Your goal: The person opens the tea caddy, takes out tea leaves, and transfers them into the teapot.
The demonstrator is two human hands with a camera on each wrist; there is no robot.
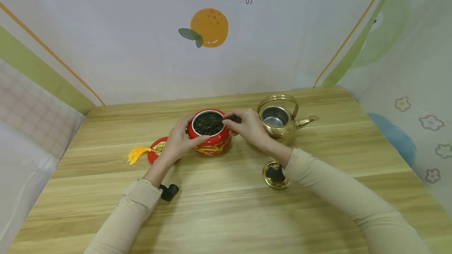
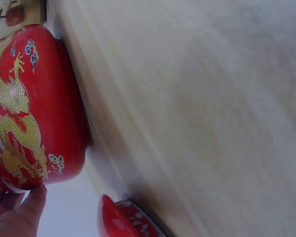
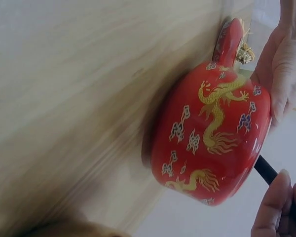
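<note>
A red jar (image 1: 213,144) with golden dragons stands on the table, its white-rimmed mouth full of dark dried leaves (image 1: 205,122). My left hand (image 1: 179,139) grips the jar's left side near the rim, thumb in front and fingers behind; its fingertips show in the left wrist view. My right hand (image 1: 248,126) pinches a dark, slim-handled utensil (image 1: 233,118) at the jar's right rim. The right wrist view shows the utensil's black shaft (image 3: 265,169) reaching to the mouth; its far end is hidden inside.
A gold teapot (image 1: 279,130) with a strainer inside stands right of the jar, its spout to the right. The gold lid (image 1: 270,185) lies in front, near the right sleeve. A red lid (image 1: 152,156) with a yellow tassel (image 1: 135,154) lies left, partly behind the left hand.
</note>
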